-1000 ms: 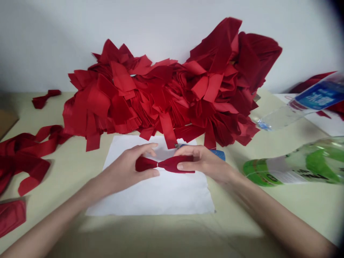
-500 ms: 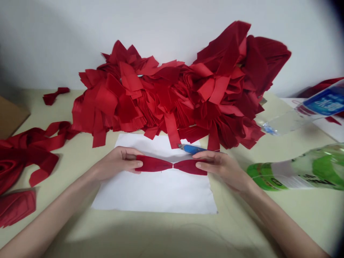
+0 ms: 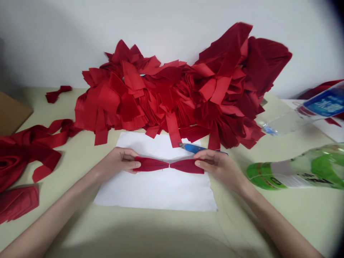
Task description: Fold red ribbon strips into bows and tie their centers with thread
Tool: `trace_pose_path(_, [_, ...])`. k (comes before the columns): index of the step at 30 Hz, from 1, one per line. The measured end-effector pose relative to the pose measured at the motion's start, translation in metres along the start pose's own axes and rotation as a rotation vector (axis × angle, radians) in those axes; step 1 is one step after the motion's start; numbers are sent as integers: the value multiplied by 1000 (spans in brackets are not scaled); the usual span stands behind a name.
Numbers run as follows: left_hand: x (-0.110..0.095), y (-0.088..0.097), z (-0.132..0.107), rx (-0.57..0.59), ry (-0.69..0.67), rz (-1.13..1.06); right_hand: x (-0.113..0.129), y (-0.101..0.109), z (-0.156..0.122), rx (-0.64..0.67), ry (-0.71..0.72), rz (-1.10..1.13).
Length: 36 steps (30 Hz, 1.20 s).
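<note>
Between my hands stretches a red ribbon bow (image 3: 185,166), pinched at its middle by a thin pale tie. My left hand (image 3: 122,161) grips its left end between thumb and fingers. At the right end, my right hand (image 3: 215,163) pinches it the same way. Beneath the bow lies a white sheet of paper (image 3: 158,193) with small dark marks near the bow's middle. A blue pen-like tool (image 3: 193,148) with a metal tip rests just behind my right hand, its tip toward the left.
A large heap of red ribbon pieces (image 3: 166,96) lies against the wall. More red ribbon (image 3: 40,143) curls at the left, near a brown box (image 3: 13,111). A green-labelled bottle (image 3: 292,166) and a blue-labelled bottle (image 3: 322,104) lie on the right.
The bow has shifted slightly left over the paper, its pinched middle now nearer the dark marks. Both hands keep hold of its ends. The whole view has shifted a little.
</note>
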State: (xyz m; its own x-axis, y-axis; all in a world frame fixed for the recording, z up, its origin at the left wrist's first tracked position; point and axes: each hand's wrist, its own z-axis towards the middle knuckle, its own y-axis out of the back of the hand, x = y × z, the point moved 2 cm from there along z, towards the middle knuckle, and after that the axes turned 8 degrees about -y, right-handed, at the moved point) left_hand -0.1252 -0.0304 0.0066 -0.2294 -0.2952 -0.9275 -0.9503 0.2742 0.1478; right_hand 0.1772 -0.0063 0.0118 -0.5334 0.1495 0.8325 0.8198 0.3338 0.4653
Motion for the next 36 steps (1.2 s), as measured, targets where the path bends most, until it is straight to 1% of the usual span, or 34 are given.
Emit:
trace_pose_path(4, [-6, 2, -3, 54, -25, 42, 3, 0, -2, -36, 43, -101])
trace_pose_path(6, [-7, 4, -4, 21, -10, 72, 5, 0, -4, -42, 53, -117])
trace_pose_path(8, [-7, 7, -5, -32, 22, 115, 5, 0, -5, -31, 40, -94])
trace_pose_path(10, [-6, 10, -5, -55, 34, 135, 3, 2, -6, -3, 8, -40])
trace_pose_path(15, [-2, 16, -5, -80, -11, 155, -2, 8, -6, 76, -71, 139])
trace_pose_path(18, [-1, 17, -4, -61, -24, 176, -3, 8, -5, 75, -56, 71])
trace_pose_path(21, [0, 17, -4, -75, 8, 198, -6, 4, -4, 61, -56, -3])
trace_pose_path(27, [4, 20, -4, -98, 29, 202, -10, -1, -2, 96, -92, 33])
trace_pose_path(31, [6, 24, -3, -106, 39, 226, -12, -4, -1, 83, -97, 63])
trace_pose_path(36, [6, 22, -3, -98, 43, 221, -15, -7, 0, 72, -97, 63])
